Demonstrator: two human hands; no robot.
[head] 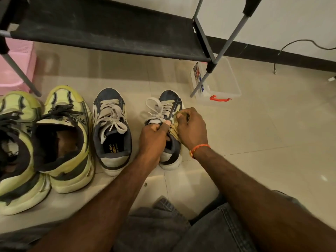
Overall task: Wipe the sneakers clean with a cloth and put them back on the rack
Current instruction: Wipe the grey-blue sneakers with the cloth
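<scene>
Two pairs of sneakers stand on the tiled floor in front of the black shoe rack (109, 31). The right navy sneaker (170, 99) with white laces is held at its tongue by my left hand (154, 137), fingers curled into the opening. My right hand (192, 126) grips a crumpled yellowish cloth (175, 131) against that shoe's right side. Its mate, the left navy sneaker (111, 131), stands beside it untouched. Two yellow-green sneakers, one (67, 140) and the other (16, 155), stand further left.
A clear plastic box (225, 86) with an orange clasp sits on the floor behind the rack's right leg (205, 77). A pink plastic object (16, 70) stands at the far left. A black cable (298, 44) runs along the wall at right. My knees are at the bottom.
</scene>
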